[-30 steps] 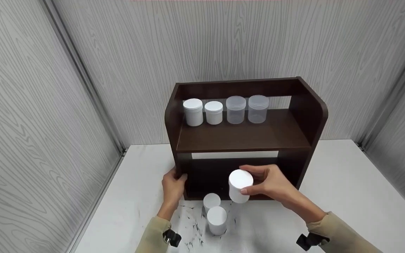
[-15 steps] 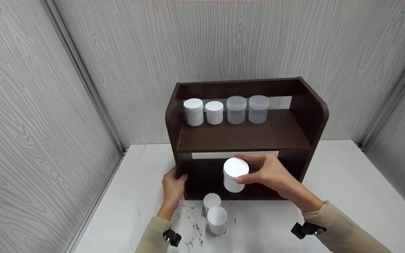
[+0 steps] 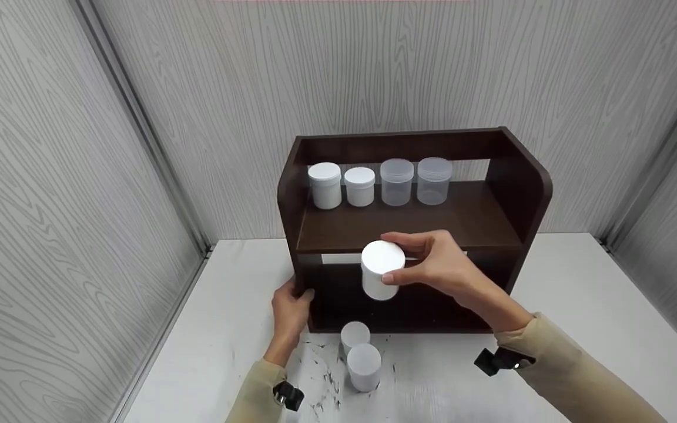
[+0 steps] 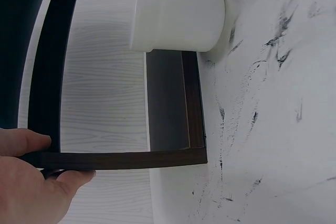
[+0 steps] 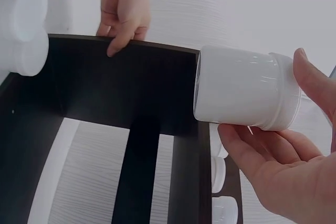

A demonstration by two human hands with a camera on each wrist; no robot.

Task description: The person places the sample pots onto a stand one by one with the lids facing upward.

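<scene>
Our right hand [image 3: 441, 264] pinches a white jar [image 3: 376, 283]
Likely light, slick; grip below its lid [image 3: 382, 257]. Left hand [image 3: 290, 311] holds the rack's left edge [image 3: 289, 226].

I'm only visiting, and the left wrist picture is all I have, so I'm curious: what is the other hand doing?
Observer: The right hand is holding a white, round, lidded plastic jar in front of the dark brown wooden rack.

Visitor: Does anything stand on the rack's upper level?

Observer: Yes, in a row: two opaque white cylindrical plastic jars and two translucent cylindrical plastic jars.

Visitor: Are those four equally tall?

Observer: No; in the head view, the second from the left is clearly the shortest.
</scene>
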